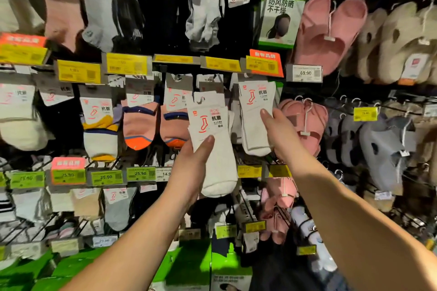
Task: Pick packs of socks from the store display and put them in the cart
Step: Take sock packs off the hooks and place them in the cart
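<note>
White sock pack [214, 139] is in the left hand [191, 168], thumb pressed on the front just under the printed card, fingers hidden behind the fabric, so a pinch through the middle of the pack. Its hook end [201, 99] is above the grip and looks clear of the peg, though I cannot tell for sure. Toe end hangs loose below the grip.

Right hand [280, 132] holds a second white sock pack [256, 120], thumb on the front face at the pack's right edge, other fingers behind and out of sight. This pack's top is up among the hanging cards above the grip, probably not off the peg yet.

Handling guess: light, soft, floppy knit with a stiffer paper card on top. Nothing fragile, not slippery. Best hold is at or just under the card, where it is firmest; held lower, the pack would likely fold. The hook may catch on the peg if pulled straight down.

Cart is not in view. Pegs are hidden behind cards and yellow price tags [221, 64]. Pink slippers [307, 123] hang just right of the right hand. Label print too small to read.
</note>
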Available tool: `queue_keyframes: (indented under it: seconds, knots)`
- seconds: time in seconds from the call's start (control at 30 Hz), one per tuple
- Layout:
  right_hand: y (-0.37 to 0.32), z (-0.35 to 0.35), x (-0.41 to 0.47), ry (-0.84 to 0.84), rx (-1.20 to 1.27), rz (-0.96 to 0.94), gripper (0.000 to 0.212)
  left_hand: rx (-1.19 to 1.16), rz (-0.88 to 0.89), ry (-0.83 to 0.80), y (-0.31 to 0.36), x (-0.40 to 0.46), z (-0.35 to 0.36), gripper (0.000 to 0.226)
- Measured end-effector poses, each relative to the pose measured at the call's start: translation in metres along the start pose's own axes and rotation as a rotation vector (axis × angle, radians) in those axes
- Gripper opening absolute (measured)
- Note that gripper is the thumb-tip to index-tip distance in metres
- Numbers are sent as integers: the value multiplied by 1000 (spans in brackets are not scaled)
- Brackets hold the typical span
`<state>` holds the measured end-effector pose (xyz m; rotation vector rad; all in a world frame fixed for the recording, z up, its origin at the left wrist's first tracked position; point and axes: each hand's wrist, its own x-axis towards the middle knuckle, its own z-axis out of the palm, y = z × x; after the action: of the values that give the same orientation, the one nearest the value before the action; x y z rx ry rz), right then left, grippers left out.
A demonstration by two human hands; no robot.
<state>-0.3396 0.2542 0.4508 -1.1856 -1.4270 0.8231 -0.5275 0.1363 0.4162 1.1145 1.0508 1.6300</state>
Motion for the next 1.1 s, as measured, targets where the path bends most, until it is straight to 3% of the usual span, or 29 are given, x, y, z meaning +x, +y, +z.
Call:
queue_keyframes:
  seconds: [0.33,0.5,0.7,0.87,1.0,1.03,1.1]
  knots:
    - [13,4,24,-40,112,141,21,0,-4,-6,1,2,3,16]
    - [15,18,43,-2,-113,199,62,-16,-1,-17,2,3,9,14]
    - [25,33,68,-4,-125,345,77,-77,-60,12,-1,6,14,14]
    - [28,37,73,-47,-88,378,81,-89,-76,22,-1,6,13,14]
    - [43,31,70,-11,-86,337,101,-92,-73,25,1,6,8,13]
    - [44,29,64,22,-130,305,96,-90,-70,23,1,6,6,14]
    - [35,27,37,62,-169,183,64,-97,-65,22,-1,5,2,17]
